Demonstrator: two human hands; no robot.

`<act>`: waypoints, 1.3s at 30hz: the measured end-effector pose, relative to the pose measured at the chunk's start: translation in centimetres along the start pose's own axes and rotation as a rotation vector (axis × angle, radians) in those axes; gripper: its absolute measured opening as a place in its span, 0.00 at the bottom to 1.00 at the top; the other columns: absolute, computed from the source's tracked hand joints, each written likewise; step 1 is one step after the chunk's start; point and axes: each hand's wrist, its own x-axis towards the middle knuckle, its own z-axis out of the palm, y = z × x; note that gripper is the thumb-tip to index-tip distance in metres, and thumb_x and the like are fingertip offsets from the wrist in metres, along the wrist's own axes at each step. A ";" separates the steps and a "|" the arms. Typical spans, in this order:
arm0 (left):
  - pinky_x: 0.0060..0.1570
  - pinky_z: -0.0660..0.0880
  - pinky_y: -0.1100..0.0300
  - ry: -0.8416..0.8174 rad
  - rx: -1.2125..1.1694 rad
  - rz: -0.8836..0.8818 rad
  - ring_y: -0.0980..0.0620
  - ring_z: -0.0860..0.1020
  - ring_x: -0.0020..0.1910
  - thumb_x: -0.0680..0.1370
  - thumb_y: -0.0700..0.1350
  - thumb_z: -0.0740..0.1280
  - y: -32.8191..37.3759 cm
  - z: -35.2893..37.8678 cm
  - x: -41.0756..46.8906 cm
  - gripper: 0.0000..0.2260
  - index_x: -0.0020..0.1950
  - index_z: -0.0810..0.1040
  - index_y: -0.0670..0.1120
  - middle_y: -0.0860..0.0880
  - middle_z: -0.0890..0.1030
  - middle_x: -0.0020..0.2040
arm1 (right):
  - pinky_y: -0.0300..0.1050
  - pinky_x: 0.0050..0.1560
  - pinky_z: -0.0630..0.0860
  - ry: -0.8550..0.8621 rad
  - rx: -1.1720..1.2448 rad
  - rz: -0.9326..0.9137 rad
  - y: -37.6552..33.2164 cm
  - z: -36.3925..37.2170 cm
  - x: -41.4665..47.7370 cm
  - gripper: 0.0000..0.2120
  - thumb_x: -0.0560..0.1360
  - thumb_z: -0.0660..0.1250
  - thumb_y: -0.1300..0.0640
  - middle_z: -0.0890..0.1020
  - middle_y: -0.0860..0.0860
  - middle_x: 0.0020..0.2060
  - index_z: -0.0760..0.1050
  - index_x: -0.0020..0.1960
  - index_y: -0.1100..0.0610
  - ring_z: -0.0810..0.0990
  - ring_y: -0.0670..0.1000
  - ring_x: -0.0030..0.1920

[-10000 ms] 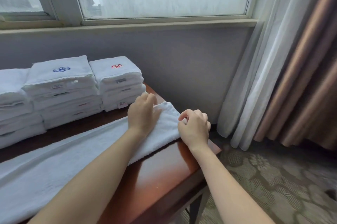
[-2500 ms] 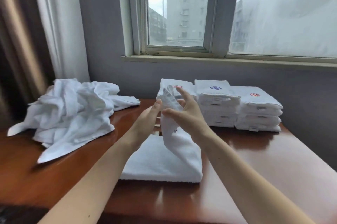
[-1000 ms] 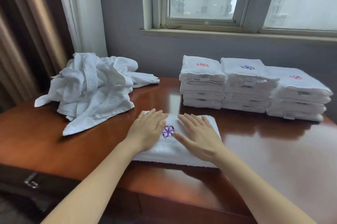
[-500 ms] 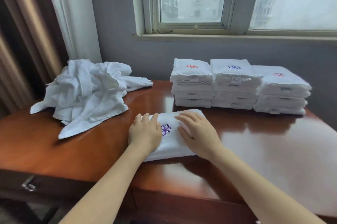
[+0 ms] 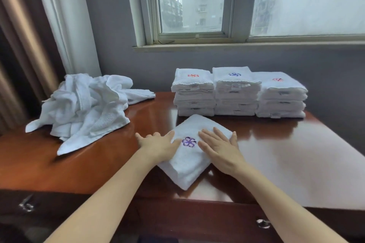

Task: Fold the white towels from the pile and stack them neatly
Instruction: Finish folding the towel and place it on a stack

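Lying askew — folded, purple-flowered towel (image 5: 188, 164)

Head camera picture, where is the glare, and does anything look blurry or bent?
Head view: daylight from the window throws pale glare on the right of the table; the curtain at the left edge is smeared; the window frame leans, wide-angle distortion; the folded towel is fairly sharp.

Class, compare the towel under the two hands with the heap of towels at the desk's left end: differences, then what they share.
The towel is folded into a flat, tidy block; the heap is crumpled and loose. The towel shows a purple flower mark; the heap shows none. The left hand and right hand touch the towel; nothing touches the heap. Both are white cloth on the brown desk.
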 end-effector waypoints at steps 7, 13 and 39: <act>0.71 0.61 0.60 -0.228 -0.405 0.338 0.54 0.63 0.75 0.82 0.51 0.56 0.0 -0.9 -2.4 0.24 0.79 0.59 0.56 0.55 0.63 0.77 | 0.44 0.72 0.57 0.148 0.436 0.174 1.6 -2.7 -1.6 0.22 0.79 0.63 0.53 0.66 0.47 0.75 0.69 0.73 0.51 0.56 0.47 0.77; 0.67 0.70 0.57 -0.443 -0.951 0.357 0.54 0.72 0.68 0.77 0.35 0.63 -0.9 -1.0 -0.7 0.30 0.76 0.65 0.59 0.52 0.71 0.71 | 0.50 0.68 0.70 0.103 0.832 0.375 3.3 -5.3 -3.4 0.29 0.77 0.66 0.61 0.75 0.46 0.64 0.62 0.75 0.54 0.74 0.49 0.64; 0.50 0.81 0.56 -0.741 -1.535 0.471 0.44 0.80 0.61 0.71 0.25 0.69 -0.4 0.3 0.9 0.32 0.72 0.73 0.48 0.41 0.80 0.63 | 0.50 0.55 0.78 -0.239 0.945 0.397 3.9 -8.6 -6.8 0.40 0.73 0.68 0.69 0.72 0.53 0.69 0.58 0.78 0.47 0.77 0.54 0.64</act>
